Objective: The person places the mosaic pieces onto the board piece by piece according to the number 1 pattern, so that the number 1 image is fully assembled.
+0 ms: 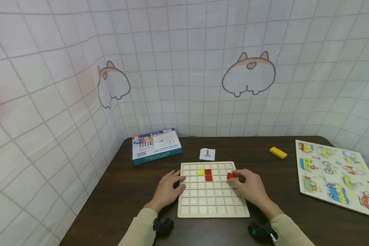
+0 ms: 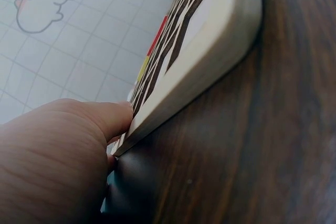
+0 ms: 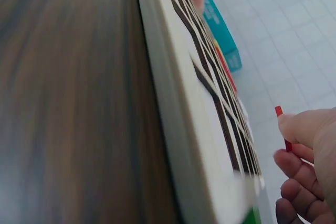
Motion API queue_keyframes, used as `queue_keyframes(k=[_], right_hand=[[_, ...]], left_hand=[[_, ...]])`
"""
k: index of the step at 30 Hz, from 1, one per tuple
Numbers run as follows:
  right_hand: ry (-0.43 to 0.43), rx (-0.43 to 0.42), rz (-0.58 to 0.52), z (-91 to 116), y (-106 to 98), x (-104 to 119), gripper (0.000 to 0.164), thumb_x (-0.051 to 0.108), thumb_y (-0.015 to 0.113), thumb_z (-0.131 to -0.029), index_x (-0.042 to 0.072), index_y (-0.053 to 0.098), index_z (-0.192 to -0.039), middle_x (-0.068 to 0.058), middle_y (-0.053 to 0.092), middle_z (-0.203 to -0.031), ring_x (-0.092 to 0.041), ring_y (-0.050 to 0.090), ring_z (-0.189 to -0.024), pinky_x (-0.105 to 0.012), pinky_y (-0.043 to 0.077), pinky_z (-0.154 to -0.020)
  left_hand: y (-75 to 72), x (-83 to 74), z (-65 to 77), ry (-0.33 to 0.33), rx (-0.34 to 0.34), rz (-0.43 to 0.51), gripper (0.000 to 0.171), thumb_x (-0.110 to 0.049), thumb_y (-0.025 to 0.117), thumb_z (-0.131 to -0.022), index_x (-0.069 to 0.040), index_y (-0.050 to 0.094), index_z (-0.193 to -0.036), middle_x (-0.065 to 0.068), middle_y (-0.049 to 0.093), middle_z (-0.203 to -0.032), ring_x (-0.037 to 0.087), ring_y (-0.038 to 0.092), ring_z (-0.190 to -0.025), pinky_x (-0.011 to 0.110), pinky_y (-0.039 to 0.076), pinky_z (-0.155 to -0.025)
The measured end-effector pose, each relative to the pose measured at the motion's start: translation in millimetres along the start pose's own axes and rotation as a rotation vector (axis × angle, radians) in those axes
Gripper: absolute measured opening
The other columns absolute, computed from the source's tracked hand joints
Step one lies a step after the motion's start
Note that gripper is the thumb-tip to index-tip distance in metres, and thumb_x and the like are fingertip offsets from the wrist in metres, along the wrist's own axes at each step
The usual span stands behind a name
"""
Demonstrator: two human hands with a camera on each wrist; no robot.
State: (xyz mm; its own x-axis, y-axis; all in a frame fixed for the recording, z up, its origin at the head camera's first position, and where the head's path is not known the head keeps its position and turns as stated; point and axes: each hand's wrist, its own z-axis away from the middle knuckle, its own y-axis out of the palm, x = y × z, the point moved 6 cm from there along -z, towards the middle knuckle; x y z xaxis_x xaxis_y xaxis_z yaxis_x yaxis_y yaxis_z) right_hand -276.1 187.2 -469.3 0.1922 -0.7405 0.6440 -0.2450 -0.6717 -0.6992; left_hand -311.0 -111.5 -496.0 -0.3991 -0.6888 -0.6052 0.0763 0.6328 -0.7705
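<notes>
A pale wooden grid board lies on the dark table. My left hand rests at its left edge, fingers spread, the thumb touching the rim in the left wrist view. In my right hand a small flat red tile is pinched between thumb and fingers, over the board's upper right cells. The right wrist view shows this tile edge-on, above the grid. Two red squares sit one above the other in the grid. Left of the upper one is a yellow piece with a slanted side.
Behind the board lies a small printed card. A teal and white box stands at the back left. Toward the right are a yellow block and a large picture board. Something green shows by the grid board's right edge.
</notes>
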Motion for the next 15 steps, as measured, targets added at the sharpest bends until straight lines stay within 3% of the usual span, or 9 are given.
queue_keyframes(k=[4, 9, 15], right_hand=[[-0.026, 0.050, -0.003, -4, 12, 13, 0.027, 0.021, 0.074, -0.087, 0.010, 0.073, -0.111, -0.001, 0.067, -0.098, -0.017, 0.055, -0.080, -0.031, 0.047, -0.067], [-0.053, 0.091, -0.020, -5, 28, 25, 0.025, 0.023, 0.077, -0.084, 0.014, 0.075, -0.108, 0.000, 0.069, -0.108, -0.020, 0.063, -0.096, -0.041, 0.053, -0.083], [-0.076, 0.101, -0.054, -6, 41, 33, 0.026, 0.021, 0.079, -0.082, 0.014, 0.076, -0.108, 0.003, 0.069, -0.106, -0.015, 0.063, -0.096, -0.038, 0.052, -0.083]], left_hand=[[1.0, 0.2, -1.2, 0.013, 0.013, 0.000, 0.037, -0.032, 0.060, -0.098, -0.016, 0.063, -0.131, 0.008, 0.045, -0.150, 0.032, 0.029, -0.144, 0.058, 0.021, -0.115], [0.3, 0.6, -1.4, 0.017, 0.016, 0.003, 0.037, -0.032, 0.060, -0.098, -0.016, 0.063, -0.132, 0.009, 0.045, -0.150, 0.031, 0.029, -0.144, 0.057, 0.021, -0.115], [-1.0, 0.4, -0.5, 0.024, 0.011, -0.002, 0.034, -0.030, 0.060, -0.098, -0.018, 0.065, -0.130, 0.009, 0.044, -0.150, 0.032, 0.029, -0.144, 0.058, 0.020, -0.115]])
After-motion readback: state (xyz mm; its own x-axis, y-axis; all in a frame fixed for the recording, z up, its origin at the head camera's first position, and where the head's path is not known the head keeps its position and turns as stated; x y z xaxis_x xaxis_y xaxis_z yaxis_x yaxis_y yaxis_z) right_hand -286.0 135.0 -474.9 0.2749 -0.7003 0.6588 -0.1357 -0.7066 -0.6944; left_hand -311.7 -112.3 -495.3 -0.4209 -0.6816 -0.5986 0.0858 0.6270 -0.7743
